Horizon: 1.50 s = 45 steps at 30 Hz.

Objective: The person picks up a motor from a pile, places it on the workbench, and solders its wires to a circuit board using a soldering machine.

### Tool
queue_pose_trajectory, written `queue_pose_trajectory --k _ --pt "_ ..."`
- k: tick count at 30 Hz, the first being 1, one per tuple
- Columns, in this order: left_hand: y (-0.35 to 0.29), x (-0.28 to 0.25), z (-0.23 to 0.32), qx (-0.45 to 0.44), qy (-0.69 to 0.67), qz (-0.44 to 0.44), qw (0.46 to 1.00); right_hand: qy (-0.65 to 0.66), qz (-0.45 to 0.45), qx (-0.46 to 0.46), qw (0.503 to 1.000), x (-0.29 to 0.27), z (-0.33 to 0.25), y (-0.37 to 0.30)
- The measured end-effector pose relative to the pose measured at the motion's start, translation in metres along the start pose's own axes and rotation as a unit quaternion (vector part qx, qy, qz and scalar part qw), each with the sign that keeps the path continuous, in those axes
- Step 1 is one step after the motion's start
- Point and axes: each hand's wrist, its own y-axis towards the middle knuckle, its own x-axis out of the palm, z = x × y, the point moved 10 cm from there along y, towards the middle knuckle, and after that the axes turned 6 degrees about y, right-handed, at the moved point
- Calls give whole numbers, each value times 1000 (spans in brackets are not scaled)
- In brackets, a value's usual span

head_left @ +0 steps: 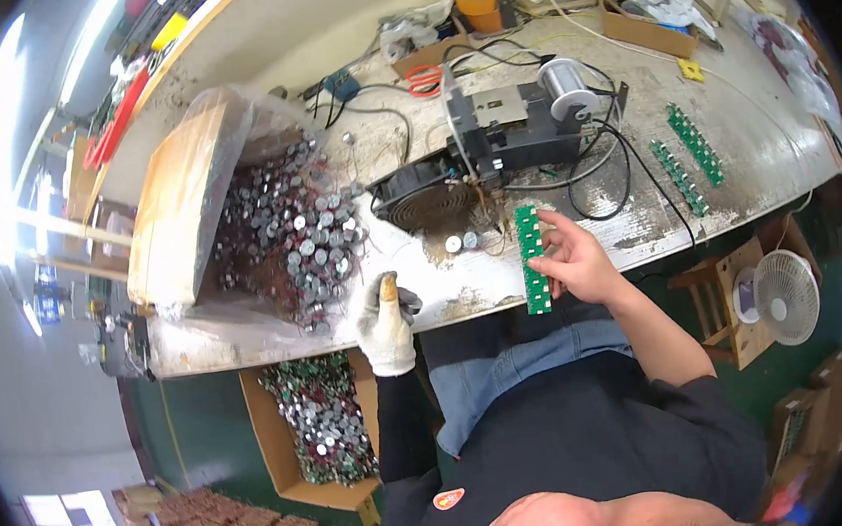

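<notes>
While the right hand (576, 261) pinches a green board (534, 263) between thumb and fingers, just in front of the machine (505, 135), the gloved left hand (387, 328), to the machine's front left, has its fingers curled; whether they grip anything, I cannot tell. Held along one side, the board could tip or drop if that pinch slackened; carried nearer the machine, it could snag the looped cables (605, 215) at its front right or knock the two loose discs (454, 244) before it. Left of the machine, a plastic-wrapped box (180, 199) holds heaped metal discs (313, 232) and dark red wires, which might tangle. Below, front left of the machine, a carton (326, 493) brims with discs and green pieces. Behind the machine, an orange pot's (476, 4) contents are unclear.
</notes>
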Motion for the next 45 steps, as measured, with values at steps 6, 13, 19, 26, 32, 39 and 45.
queue_pose_trajectory --k 6,13,19,26,32,39,45 --pt "3 9 -11 -89 -86 -64 990 2 24 20 1000 -7 4 -2" --pt "18 19 -4 -27 -58 -75 995 18 27 23 999 -7 4 -4" --pt "2 53 -26 -120 -94 -95 984 21 28 24 999 -8 6 -2" --pt "-28 88 -34 -187 -82 -173 964 -3 4 28 1000 -3 8 -1" --pt "-32 104 -23 -151 -4 -215 965 -6 -6 54 999 -3 9 -4" --pt "-37 121 -24 -158 11 -247 956 7 -10 91 996 5 6 -7" --pt "-34 135 -33 -197 -51 -258 944 17 -21 69 997 8 5 -7"
